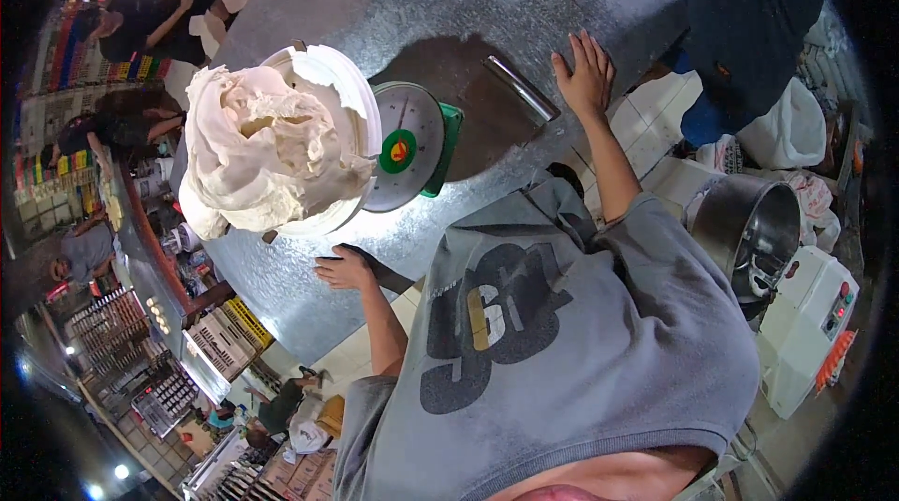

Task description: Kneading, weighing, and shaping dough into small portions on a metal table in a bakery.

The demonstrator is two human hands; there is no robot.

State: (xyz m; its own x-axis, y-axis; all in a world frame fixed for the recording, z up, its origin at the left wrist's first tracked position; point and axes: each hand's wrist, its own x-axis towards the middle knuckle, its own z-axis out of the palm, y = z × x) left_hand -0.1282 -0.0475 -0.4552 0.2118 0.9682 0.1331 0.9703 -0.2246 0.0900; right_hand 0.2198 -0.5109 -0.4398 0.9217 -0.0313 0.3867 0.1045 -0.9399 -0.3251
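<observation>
Dough (267,150) sits heaped in white tub (371,122), far left, just beyond my left hand (346,269), fingers slightly apart. Green scale (409,147) right of tub, then metal bar (522,89), then my right hand (587,80), fingers spread, well apart from dough.

Bakery wkrm, w/ lg dough mound (267,145), dial scale (421,131) & mixer (802,321).
</observation>
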